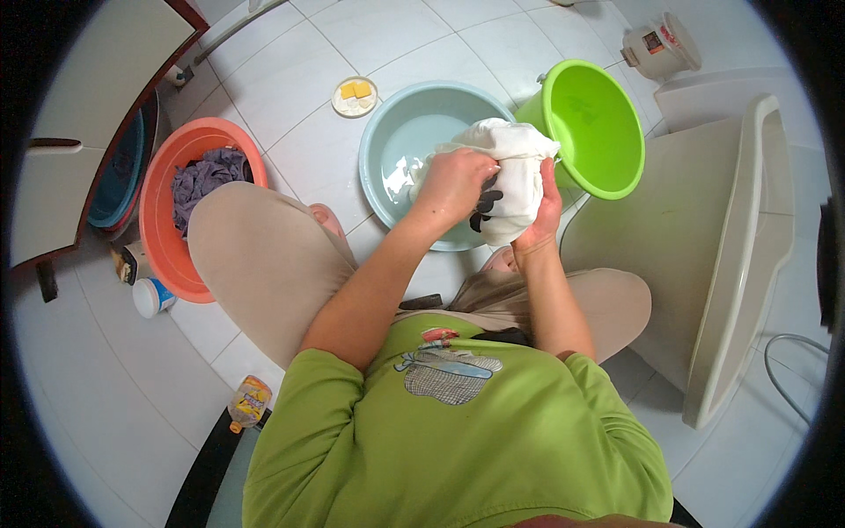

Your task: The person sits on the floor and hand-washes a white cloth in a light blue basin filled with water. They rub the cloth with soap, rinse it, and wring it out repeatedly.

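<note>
Over the right side of a pale blue plastic basin [379, 125] I hold a bunched white cloth garment [518, 191] with a black printed design. My right hand [546, 208] supports it from the right and below, thumb along its side. Curled fingers of my left hand [459, 181] press on the garment's left part, near the black print, and they hide some of it. Shallow clear water [412, 142] lies in the basin, and the garment's lower left edge hangs over it.
A lime-green bucket [594, 125] stands tilted against the basin's right side. A dish with yellow soap pieces [356, 90] sits on the tiles. At left is an orange tub [158, 191] holding purple-grey clothes [208, 178]. A white washbasin [733, 264] flanks my right knee.
</note>
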